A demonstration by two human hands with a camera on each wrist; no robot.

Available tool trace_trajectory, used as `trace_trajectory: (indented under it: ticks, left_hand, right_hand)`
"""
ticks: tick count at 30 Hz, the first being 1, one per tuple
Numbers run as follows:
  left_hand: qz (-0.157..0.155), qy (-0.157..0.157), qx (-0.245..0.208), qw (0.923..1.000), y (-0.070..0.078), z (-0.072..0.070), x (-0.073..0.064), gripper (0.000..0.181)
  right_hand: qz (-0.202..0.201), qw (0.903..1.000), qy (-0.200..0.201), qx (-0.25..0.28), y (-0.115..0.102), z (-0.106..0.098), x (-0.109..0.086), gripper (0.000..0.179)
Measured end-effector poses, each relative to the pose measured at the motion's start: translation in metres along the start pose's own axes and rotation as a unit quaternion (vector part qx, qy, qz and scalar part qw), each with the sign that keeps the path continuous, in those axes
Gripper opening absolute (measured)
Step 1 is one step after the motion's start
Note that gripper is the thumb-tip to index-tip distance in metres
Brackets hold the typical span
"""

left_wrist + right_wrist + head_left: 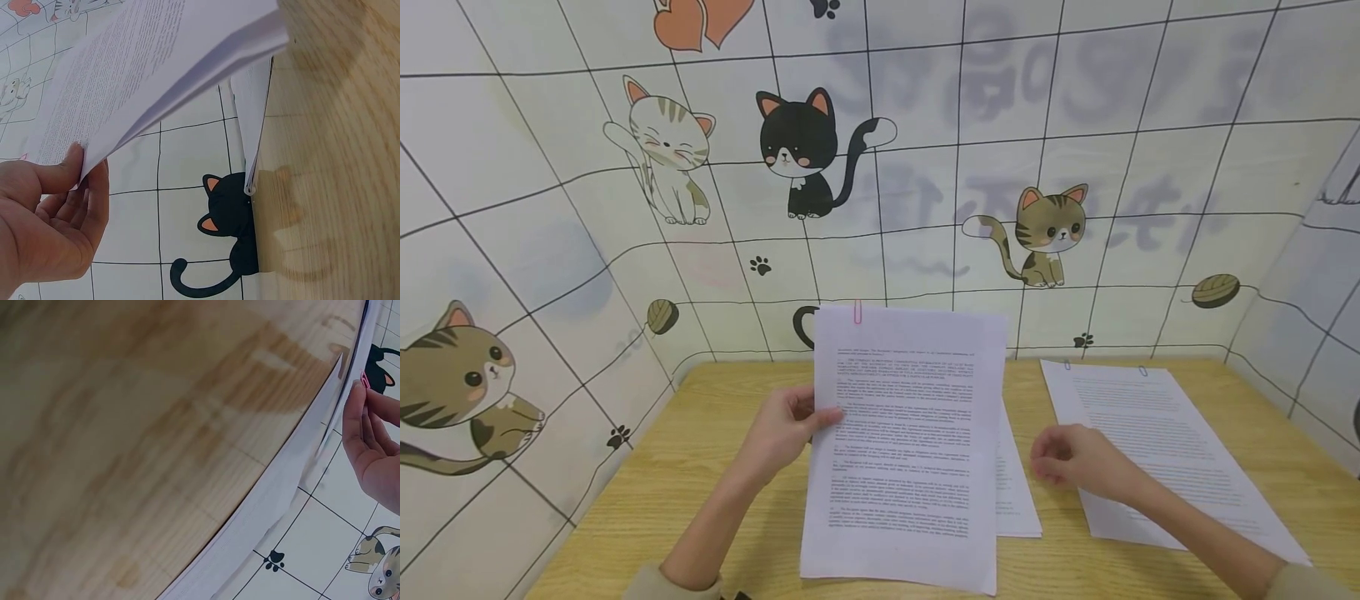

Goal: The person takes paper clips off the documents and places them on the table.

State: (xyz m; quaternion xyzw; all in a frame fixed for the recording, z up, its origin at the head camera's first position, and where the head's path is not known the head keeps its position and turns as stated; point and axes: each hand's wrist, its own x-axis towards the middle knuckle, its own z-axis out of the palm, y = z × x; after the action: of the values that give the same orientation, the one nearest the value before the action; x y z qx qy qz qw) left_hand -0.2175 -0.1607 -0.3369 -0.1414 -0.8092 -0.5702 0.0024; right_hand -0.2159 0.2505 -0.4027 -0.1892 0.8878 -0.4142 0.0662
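Note:
My left hand [782,429] grips the left edge of a printed paper stack [898,467], with the thumb in front and the fingers behind. The stack stands tilted up over the table, its lower edge fanned in the left wrist view. A pink paper clip [858,312] sits on its top edge, left of the middle. To the right of the stack is my right hand [1078,458], fingers curled in. In the right wrist view its thumb and fingertips pinch another pink paper clip [365,380]; the fingers hide most of it.
Behind the raised stack, more printed sheets [1017,500] lie on the wooden table [647,467]. At the right lies a printed document [1138,425] with two bluish paper clips [1142,372] on its top edge. A cat-patterned wall covering [917,242] rises behind the table.

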Motion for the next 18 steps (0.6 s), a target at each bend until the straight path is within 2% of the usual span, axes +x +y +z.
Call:
trace_trajectory:
  ticks: [5, 18]
  left_hand:
    - [0.003, -0.005, -0.005, 1.0000, 0.0000, -0.0003, 0.0000, 0.022]
    - [0.001, -0.008, -0.012, 0.9999, -0.0001, -0.0007, -0.0001, 0.022]
  right_hand:
    - [0.010, 0.9998, -0.019, 0.003, 0.0015, 0.0025, -0.0014, 0.008]
    - [0.016, 0.9996, -0.014, -0.016, 0.0043, 0.0045, -0.0027, 0.007]
